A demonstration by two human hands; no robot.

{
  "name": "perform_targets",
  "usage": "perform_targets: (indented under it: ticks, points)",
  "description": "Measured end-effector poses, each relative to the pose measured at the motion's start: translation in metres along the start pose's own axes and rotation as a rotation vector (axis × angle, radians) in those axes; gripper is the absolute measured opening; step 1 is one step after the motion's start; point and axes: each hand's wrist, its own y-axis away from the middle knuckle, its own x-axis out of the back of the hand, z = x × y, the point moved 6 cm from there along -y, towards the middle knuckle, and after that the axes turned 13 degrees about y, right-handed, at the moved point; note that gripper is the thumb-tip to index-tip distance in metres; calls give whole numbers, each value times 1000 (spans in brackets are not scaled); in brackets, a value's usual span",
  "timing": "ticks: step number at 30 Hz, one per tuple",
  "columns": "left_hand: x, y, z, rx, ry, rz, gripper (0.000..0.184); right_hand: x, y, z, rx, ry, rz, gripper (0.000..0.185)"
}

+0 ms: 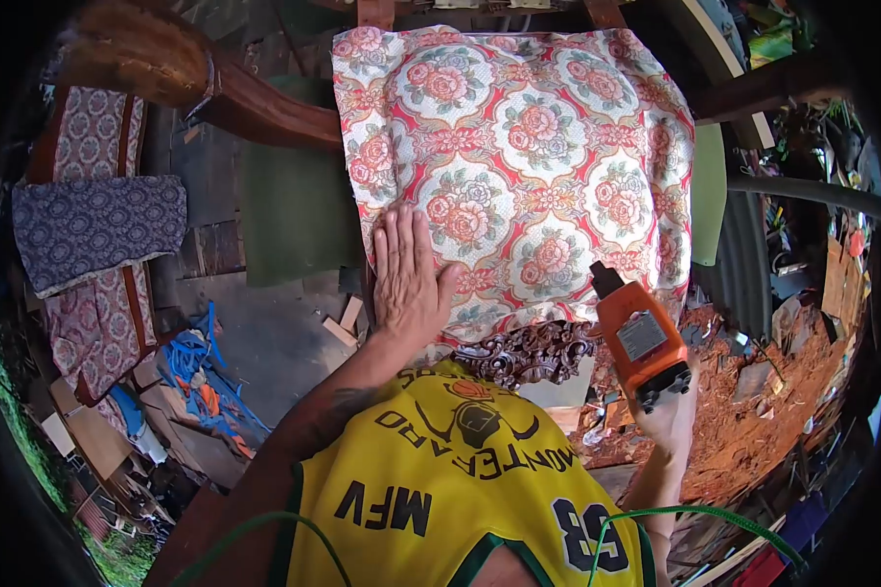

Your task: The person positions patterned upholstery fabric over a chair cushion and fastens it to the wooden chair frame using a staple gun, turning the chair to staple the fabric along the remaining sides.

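Floral fabric (548,137) in red, white and green covers a padded seat in front of me. My left hand (408,279) lies flat on the fabric's lower left part, fingers stretched forward. At the lower right, my right hand (668,416) is wrapped round an orange and black power tool (641,338). The tool's dark nose points up and left, over the fabric's lower right part. Below the fabric's near edge shows dark carved wood (533,354).
Curved wooden pieces (264,103) reach the seat from the upper left. A dark patterned cushion (103,230) lies at the left. Blue straps (201,367) are heaped on the floor. Reddish debris (744,430) covers the ground at the right.
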Motion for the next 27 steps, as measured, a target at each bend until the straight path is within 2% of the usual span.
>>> perform_targets:
  ticks: [1, 3, 5, 6, 9, 11, 18, 20, 23, 24, 27]
  points:
    - [4, -17, 7, -9, 2, 18, 90, 9, -4, -24, 54, -11, 76, 48]
    - [4, -48, 12, 4, -68, 83, 90, 0, -2, -27, -71, -189, -103, 60]
    - [-2, -79, 13, -18, -95, 138, 92, -7, 11, -20, -6, -267, -35, 63]
    - [-2, -93, 8, -36, -123, 178, 94, 0, 13, -27, 60, -206, -3, 64]
    - [0, -121, -2, -23, -128, 231, 97, -5, 32, -15, 15, -229, 29, 62]
    - [1, -126, -5, 1, -103, 245, 93, -14, 43, -8, 0, -155, -23, 74]
    - [-1, -98, -2, 26, -48, 277, 88, -31, 60, 15, -52, -132, -70, 75]
    - [-5, -78, 0, 36, -41, 267, 88, -29, 61, 18, -94, -127, -54, 70]
    - [-10, -54, 9, 81, -7, 243, 88, -21, 56, 14, -46, -108, -44, 63]
    - [-8, -47, 11, 102, 20, 238, 88, -20, 53, 11, -56, -122, -41, 52]
    - [-9, -28, 23, 27, -60, 223, 88, -27, 40, 3, -102, -187, -98, 39]
